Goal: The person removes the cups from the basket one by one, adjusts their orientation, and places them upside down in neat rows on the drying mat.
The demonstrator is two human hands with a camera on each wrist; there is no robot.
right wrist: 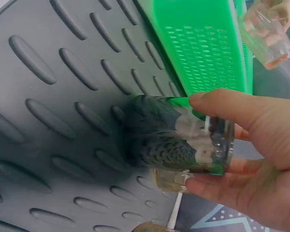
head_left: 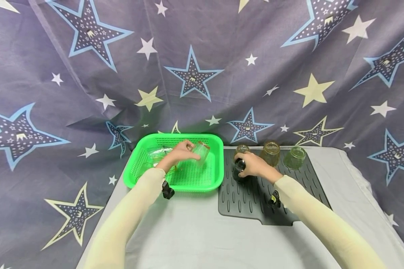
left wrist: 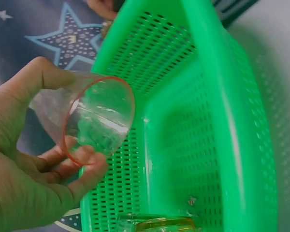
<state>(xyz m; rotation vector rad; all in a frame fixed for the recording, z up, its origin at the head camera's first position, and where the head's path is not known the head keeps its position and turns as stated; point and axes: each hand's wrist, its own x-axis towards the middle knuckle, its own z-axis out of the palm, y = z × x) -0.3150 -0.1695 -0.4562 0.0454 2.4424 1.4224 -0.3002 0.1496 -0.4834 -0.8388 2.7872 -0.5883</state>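
My left hand [head_left: 180,154] holds a clear drinking glass [left wrist: 99,118] with a red-orange rim, thumb on one side and fingers on the other. The glass is tilted over the green perforated basket [head_left: 219,164]. My right hand [head_left: 256,165] grips a dark, see-through glass [right wrist: 179,133] near its thick base. That glass is upside down, its mouth end down at the dark grey ridged drying mat [head_left: 237,203]. Just behind the right hand stands a small amber glass [head_left: 242,148]. A larger amber glass [head_left: 271,152] and a green glass [head_left: 294,157] stand farther right on the mat.
More glassware lies in the basket's left part, including a greenish glass [head_left: 144,169] and a yellow-rimmed glass [left wrist: 166,224]. Basket and mat sit side by side on a white-covered table [head_left: 195,231]. A star-patterned curtain [head_left: 195,112] hangs right behind them.
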